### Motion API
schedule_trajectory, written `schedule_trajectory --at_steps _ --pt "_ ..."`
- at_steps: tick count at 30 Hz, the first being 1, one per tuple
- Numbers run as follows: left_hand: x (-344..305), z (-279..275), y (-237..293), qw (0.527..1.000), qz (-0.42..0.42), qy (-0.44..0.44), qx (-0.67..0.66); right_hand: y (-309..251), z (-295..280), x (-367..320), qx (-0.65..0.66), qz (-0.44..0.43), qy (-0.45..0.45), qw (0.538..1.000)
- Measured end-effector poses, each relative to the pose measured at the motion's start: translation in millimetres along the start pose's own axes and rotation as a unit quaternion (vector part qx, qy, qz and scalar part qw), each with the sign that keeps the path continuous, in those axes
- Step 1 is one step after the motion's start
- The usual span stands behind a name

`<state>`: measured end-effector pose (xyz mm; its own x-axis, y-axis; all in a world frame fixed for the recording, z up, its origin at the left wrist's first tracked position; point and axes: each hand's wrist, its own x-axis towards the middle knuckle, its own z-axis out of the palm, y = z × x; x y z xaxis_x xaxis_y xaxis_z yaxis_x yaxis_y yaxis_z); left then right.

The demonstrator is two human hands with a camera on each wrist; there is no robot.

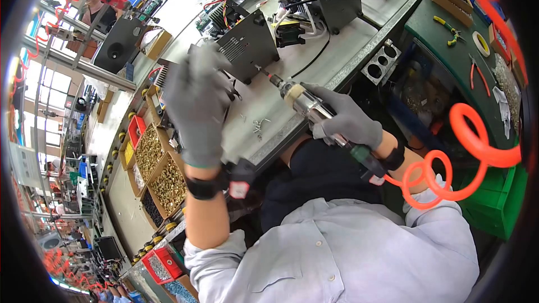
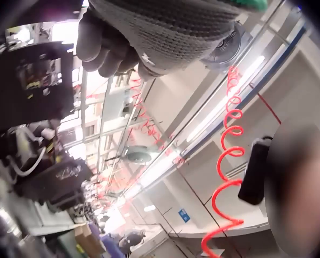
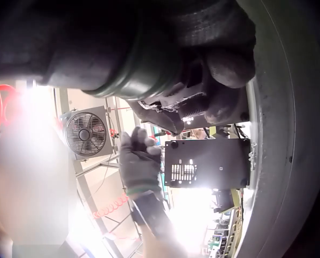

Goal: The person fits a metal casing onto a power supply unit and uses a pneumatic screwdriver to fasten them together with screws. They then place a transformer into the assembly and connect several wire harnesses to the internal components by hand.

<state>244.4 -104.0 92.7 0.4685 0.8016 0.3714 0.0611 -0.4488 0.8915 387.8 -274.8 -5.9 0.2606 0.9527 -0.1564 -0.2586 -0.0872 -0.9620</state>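
My right hand (image 1: 351,118) grips a power screwdriver (image 1: 306,101), its bit pointing toward a dark vented metal panel (image 1: 247,45) that stands upright on the workbench. In the right wrist view the gloved fingers (image 3: 230,70) wrap round the tool, and the panel (image 3: 207,164) lies beyond. My left hand (image 1: 199,106), in a grey glove and blurred, is raised beside the panel's left side. Its fingers (image 2: 93,45) are curled in the left wrist view, with a small bright screw-like piece (image 2: 147,58) at them. Several loose screws (image 1: 259,125) lie on the bench below the panel.
Another dark panel (image 1: 337,0) with wired parts stands farther back. Boxes of brass-coloured pieces (image 1: 168,185) sit at the left. An orange coiled hose (image 1: 426,179) loops at my right. Pliers (image 1: 479,76) and cutters (image 1: 449,31) lie on a green side table (image 1: 443,50).
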Motion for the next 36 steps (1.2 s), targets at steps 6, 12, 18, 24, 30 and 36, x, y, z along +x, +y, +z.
schedule_trajectory --at_steps 6,12,18,24,30,36 --pt "194 -14 -37 0.903 0.171 -0.123 0.376 32 -1 21 0.033 0.02 0.003 0.999" --pt "215 25 -49 0.699 0.176 -0.365 0.589 28 4 26 0.024 -0.028 0.007 0.999" --pt "206 16 -43 0.636 0.316 -0.341 0.616 30 9 28 0.095 -0.008 0.009 0.995" --pt "204 8 -50 0.835 0.161 -0.291 0.439 35 9 32 0.113 0.001 0.003 0.994" --pt "185 6 -30 0.946 0.073 -0.204 0.239 31 9 34 0.108 -0.001 0.008 0.994" --pt "40 -26 30 0.962 0.06 -0.071 0.256 29 8 39 0.083 -0.011 0.009 0.996"
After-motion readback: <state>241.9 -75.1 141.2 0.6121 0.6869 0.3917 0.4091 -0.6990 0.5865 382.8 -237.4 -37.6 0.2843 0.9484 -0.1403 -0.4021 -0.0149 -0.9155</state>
